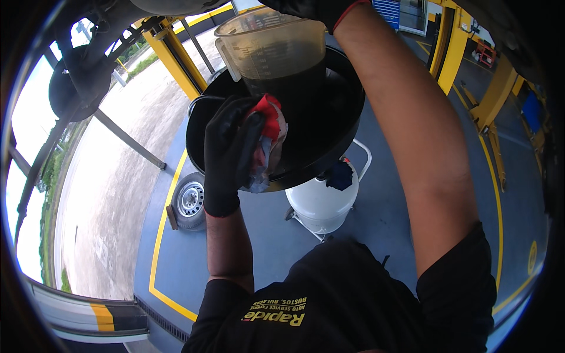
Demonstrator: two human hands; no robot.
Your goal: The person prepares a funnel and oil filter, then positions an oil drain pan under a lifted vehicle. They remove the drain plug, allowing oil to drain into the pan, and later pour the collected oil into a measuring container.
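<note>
My left hand (pixel 228 156), in a black glove, is closed around a crumpled red and grey rag (pixel 272 132). It is at the near left side of a wide black drain pan (pixel 347 112). A translucent measuring jug (pixel 276 50), dark in its lower part, stands upright over the pan with its handle to the left. My right arm reaches up and forward. The black-gloved right hand (pixel 315 10) is at the top edge of the head view, just above the jug's rim; its fingers are too dark and cut off to read.
Under the pan stands a white tank (pixel 325 203) on a wheeled frame, a dark cloth (pixel 339 175) on it. A wheel (pixel 190 200) lies on the blue floor at left. Yellow lift posts (pixel 173 56) rise on both sides, with dark vehicle parts (pixel 79 82) overhead.
</note>
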